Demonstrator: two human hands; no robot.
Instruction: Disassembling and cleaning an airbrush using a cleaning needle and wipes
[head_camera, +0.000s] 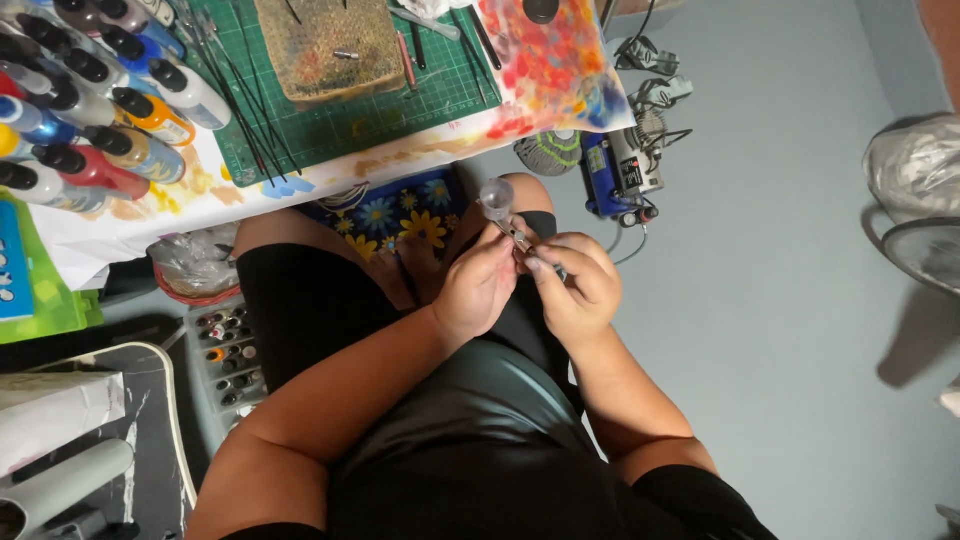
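- Over on the far left, a row of squeeze paint bottles with black caps (90, 110) lies across the paint-stained white table covering (200, 190).
- Below them, near the floor, a grey tray of small paint pots (228, 352) sits beside the person's leg.
- Further along the table, a green gridded cutting mat (340, 115) carries a worn tan block (328, 48) and a bundle of thin black rods (245, 110).
- Down over the lap, the left hand (478, 290) is curled, its fingertips pinched on the stem of a small airbrush with a clear plastic cup on top (497, 200); the cup stands just above both hands, in front of the knees.
- Just beside it, touching, the right hand (578, 285) has its fingers closed together around the lower end of the same airbrush, thumb pressed toward the left hand's fingertips.
- Behind the hands, a sheet sprayed in red, orange and blue (550, 60) hangs over the table's corner.
- Beyond that, on the grey floor, a small blue compressor with hoses (620, 165) stands near a round ribbed grey object (548, 152).
- At the far right edge, a clear plastic bag (915, 170) rests above a dark round rim (925, 255).
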